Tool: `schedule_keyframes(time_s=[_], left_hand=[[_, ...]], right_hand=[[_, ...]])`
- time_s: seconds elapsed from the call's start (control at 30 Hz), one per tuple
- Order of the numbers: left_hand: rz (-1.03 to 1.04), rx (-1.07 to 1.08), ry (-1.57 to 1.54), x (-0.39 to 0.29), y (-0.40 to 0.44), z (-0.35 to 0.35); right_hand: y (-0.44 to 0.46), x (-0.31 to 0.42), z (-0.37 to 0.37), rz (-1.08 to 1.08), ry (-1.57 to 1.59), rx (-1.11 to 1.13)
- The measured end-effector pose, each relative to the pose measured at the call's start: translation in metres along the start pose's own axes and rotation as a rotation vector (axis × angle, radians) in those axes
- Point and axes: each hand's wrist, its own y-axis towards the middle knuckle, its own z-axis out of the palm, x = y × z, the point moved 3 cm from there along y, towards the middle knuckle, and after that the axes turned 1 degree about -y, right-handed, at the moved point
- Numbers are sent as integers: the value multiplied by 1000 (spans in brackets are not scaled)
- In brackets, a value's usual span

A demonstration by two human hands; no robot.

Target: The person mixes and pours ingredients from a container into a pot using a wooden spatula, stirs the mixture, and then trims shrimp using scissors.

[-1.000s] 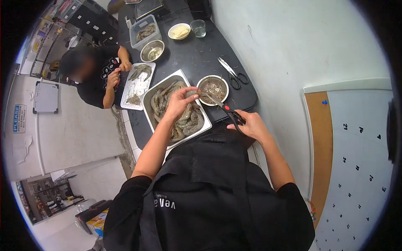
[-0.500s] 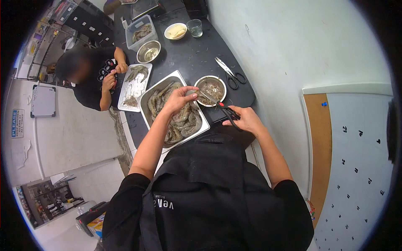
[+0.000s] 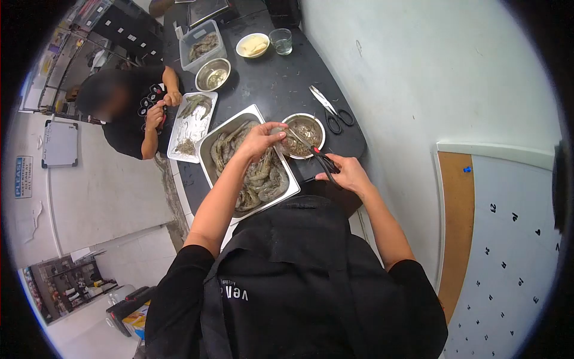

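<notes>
My left hand [image 3: 263, 141] pinches a greyish shrimp [image 3: 283, 145], mostly hidden by the fingers, at the left side of a metal bowl [image 3: 323, 136]. In that bowl lie thin shrimp trimmings. Scissors [image 3: 317, 152] with black handles and a red pivot are gripped by my right hand [image 3: 349, 173]. Their blades reach over the bowl to the shrimp at my left fingertips. Below my left hand and wrist stands a deep white-rimmed pan [image 3: 291, 190] heaped with whole grey shrimp [image 3: 261, 173].
A second pair of scissors [image 3: 330, 109] lies beyond the bowl. Across the table, a person [image 3: 128, 110] works over a white tray [image 3: 194, 128] of shrimp. Farther back are a metal bowl [image 3: 213, 74], a plastic tub [image 3: 201, 45], a yellowish-filled bowl [image 3: 253, 45] and a glass [image 3: 281, 42].
Both hands keep nearly the same places, with the scissors still at the shrimp. The scissors have shifted slightly, and the camera view has turned a little.
</notes>
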Motion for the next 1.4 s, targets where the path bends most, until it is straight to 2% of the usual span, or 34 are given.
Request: schedule_keyframes(time_s=[0.27, 0.33, 0.57, 0.63, 0.87, 1.07, 1.13, 1.17, 1.23, 1.3, 1.37, 1.4], left_hand=[[-16, 14, -5, -5, 11, 3], [-71, 2, 93, -11, 11, 7], [-60, 51, 36, 17, 30, 3], [-123, 63, 44, 17, 28, 5], [-174, 67, 108, 40, 40, -4], [-225, -5, 109, 34, 30, 6], [-226, -146, 142, 37, 30, 1], [-221, -148, 143, 39, 30, 1], [-195, -182, -3, 44, 26, -2], [-175, -201, -48, 30, 8, 8], [-156, -211, -95, 28, 0, 14], [-125, -203, -150, 32, -1, 16]], right_hand=[[4, -14, 4, 99, -7, 14], [5, -19, 5, 135, 2, 17], [1, -30, 15, 98, 61, -19], [1, -38, 19, 72, 87, -33], [0, -45, 31, 201, 137, 42], [3, -54, 32, 234, 248, 59], [0, -50, 25, 253, 268, 61], [-2, -46, 22, 202, 378, 34], [-6, -42, 15, 145, 489, 11], [-9, -38, 11, 249, 602, 8], [-8, -32, 11, 281, 581, -24], [-4, -29, 11, 168, 560, -122]])
